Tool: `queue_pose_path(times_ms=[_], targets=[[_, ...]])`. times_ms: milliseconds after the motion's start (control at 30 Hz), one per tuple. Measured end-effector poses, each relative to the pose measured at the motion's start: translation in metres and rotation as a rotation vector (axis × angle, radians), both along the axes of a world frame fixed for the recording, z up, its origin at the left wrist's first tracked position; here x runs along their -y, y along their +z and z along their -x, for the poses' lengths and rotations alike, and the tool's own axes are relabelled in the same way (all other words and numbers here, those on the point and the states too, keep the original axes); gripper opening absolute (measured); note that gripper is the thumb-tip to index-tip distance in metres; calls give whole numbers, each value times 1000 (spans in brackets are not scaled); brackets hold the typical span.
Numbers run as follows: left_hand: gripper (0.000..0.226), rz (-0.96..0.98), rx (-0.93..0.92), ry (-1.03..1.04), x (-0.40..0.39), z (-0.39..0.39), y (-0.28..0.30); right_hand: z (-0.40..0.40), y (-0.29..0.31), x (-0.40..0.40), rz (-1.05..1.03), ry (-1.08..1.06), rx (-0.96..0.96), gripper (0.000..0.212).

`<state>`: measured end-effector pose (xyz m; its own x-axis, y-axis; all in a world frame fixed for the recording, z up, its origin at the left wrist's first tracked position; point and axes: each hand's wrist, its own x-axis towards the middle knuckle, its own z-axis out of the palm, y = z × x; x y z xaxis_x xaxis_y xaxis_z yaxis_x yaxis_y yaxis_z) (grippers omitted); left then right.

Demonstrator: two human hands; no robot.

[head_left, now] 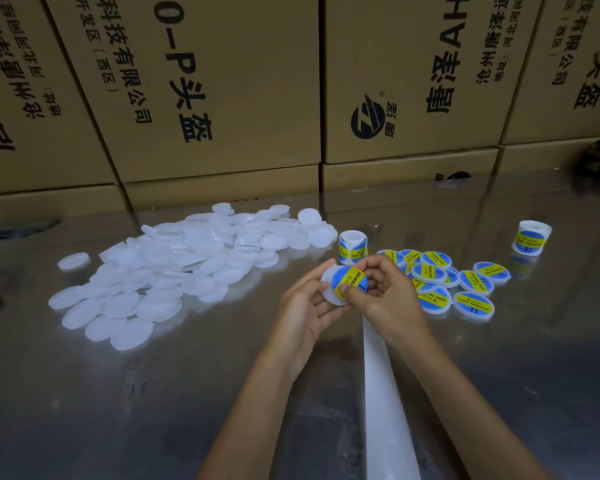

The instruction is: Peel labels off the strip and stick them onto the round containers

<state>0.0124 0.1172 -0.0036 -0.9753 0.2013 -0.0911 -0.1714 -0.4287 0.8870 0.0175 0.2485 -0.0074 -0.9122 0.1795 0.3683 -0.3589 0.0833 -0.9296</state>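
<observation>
I had the white container (pixel 329 292) cupped in my left hand (pixel 309 306) just above the surface, right hand (pixel 378 292) pinching the blue/yellow label (pixel 349 282) onto it, labelled pile (pixel 444 282) just to the right, nearer my right.

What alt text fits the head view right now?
Two hands press a blue-and-yellow label onto a white round container: left hand holds it, right hand smooths the label. Unlabelled containers lie left, labelled ones right, on a shiny table.
</observation>
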Motion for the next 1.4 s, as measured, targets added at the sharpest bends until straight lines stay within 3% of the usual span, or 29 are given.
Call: queue_pose_path(times_ms=[600, 1000, 1167, 1300, 1400], targets=[[38, 153, -105, -4, -5, -6, 3, 3, -10, -1, -184, -52, -113, 34], [40, 148, -102, 39, -5, -5, 0, 3, -12, -1, -361, -202, -36, 28], [39, 27, -31, 30, -5, -3, 2, 2, -13, -4, -464, -295, -7, 54], [38, -16, -23, -17, -5, -6, 4, 3, -11, -7, -524, -341, -1, 17], [36, -36, -32, -43, -6, -7, 3, 5, -11, -9, -512, -370, -23, 8]])
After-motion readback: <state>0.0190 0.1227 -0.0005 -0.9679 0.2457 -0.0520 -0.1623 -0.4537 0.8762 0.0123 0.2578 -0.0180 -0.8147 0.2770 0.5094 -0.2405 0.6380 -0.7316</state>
